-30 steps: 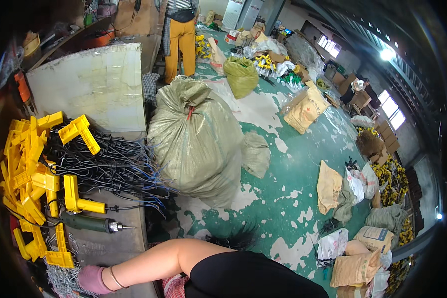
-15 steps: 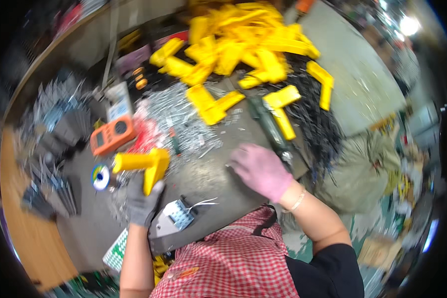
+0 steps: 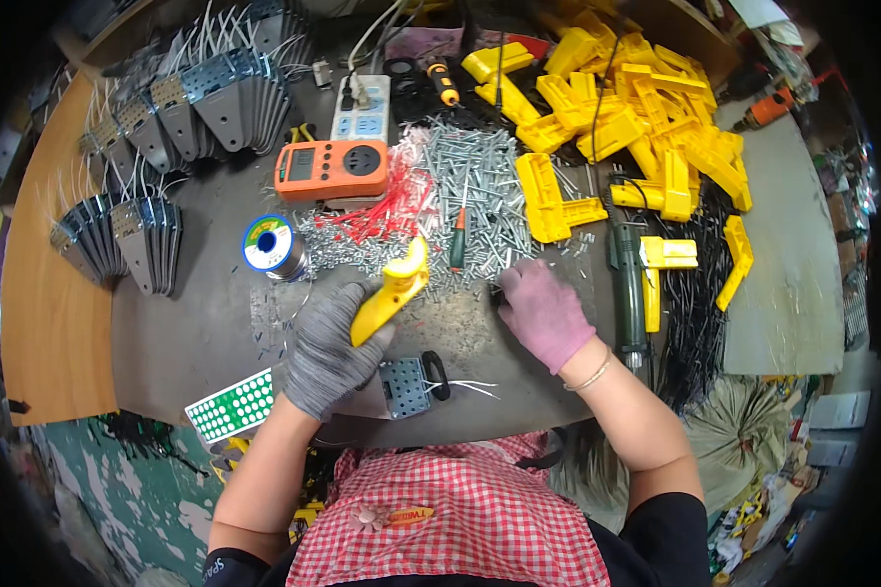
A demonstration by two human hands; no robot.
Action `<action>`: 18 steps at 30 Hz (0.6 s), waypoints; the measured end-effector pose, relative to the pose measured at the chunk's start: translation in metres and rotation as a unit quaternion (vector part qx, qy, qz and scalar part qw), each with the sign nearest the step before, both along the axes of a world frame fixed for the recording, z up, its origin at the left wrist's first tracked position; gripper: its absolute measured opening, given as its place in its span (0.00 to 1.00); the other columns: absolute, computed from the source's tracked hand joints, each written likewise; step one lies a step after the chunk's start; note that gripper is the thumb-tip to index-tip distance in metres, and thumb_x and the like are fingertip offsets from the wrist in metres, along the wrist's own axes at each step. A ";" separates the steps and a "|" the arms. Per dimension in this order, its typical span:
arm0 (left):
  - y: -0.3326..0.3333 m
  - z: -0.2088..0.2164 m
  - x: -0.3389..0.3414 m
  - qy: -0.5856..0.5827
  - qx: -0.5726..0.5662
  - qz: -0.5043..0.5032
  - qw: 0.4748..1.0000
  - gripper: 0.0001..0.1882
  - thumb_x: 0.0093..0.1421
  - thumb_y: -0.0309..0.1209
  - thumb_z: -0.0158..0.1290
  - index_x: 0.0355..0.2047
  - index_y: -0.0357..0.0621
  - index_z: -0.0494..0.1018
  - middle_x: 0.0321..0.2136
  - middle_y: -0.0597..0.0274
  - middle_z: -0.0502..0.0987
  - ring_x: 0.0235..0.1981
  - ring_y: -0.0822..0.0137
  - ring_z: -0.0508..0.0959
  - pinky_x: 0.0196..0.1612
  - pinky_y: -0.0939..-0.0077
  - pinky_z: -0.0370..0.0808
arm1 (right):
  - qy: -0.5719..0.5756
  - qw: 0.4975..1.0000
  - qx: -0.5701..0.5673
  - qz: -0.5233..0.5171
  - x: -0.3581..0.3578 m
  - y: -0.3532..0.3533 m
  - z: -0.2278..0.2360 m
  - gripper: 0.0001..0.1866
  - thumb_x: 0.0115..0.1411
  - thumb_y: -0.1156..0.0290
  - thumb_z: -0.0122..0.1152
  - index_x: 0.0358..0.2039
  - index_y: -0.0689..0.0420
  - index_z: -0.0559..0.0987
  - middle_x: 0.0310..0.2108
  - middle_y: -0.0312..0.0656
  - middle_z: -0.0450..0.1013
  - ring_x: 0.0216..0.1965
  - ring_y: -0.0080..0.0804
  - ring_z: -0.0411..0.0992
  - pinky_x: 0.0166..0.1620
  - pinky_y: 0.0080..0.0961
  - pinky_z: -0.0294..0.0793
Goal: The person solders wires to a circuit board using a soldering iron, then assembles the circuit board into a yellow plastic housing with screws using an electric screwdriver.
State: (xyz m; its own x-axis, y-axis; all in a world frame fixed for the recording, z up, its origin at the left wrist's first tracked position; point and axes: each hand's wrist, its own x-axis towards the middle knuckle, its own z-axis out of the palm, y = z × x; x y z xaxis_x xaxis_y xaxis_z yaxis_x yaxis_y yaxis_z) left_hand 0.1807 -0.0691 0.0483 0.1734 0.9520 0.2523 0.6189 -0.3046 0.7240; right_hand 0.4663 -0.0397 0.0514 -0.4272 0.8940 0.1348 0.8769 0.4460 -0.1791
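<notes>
My left hand (image 3: 335, 354), in a grey glove, grips a yellow plastic handle-shaped part (image 3: 380, 311) that stands tilted above the worktable. My right hand (image 3: 543, 311), in a pink glove, rests at the near right edge of a pile of screws (image 3: 480, 186). Its fingertips point down and are pinched together; a small dark spot shows at them, too small to name. Partly behind my left hand lies a grey metal bracket with a perforated plate (image 3: 404, 387), white wires and a black loop. A screwdriver with a green and red handle (image 3: 457, 247) lies on the screws.
Yellow plastic parts (image 3: 646, 108) are heaped at the far right, beside black cable ties (image 3: 700, 323) and a dark green electric screwdriver (image 3: 628, 293). An orange meter (image 3: 331, 170), a solder spool (image 3: 269, 245) and rows of grey brackets (image 3: 230, 103) stand left.
The head view has shifted and sharpened. The yellow part in my left hand has turned from sideways to upright and tilted. My right hand has come to the screw pile's edge.
</notes>
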 end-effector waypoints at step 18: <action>-0.031 0.017 0.016 -0.070 -0.104 -0.010 0.992 0.23 0.50 0.31 0.72 0.46 0.39 0.81 0.39 0.55 0.83 0.40 0.62 0.84 0.45 0.69 0.79 | 0.357 0.930 -0.065 0.066 -0.046 -0.006 0.050 0.09 0.52 0.78 0.64 0.35 0.60 0.79 0.28 0.41 0.73 0.24 0.31 0.71 0.30 0.24 0.72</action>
State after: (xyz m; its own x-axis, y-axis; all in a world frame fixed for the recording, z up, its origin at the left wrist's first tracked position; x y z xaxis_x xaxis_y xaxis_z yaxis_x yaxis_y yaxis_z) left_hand 0.1966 -0.1006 0.0652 0.1706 0.9825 0.0741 0.5036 -0.1516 0.8505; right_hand 0.4207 -0.0456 0.1011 -0.3779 0.8687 0.3204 0.4533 0.4753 -0.7540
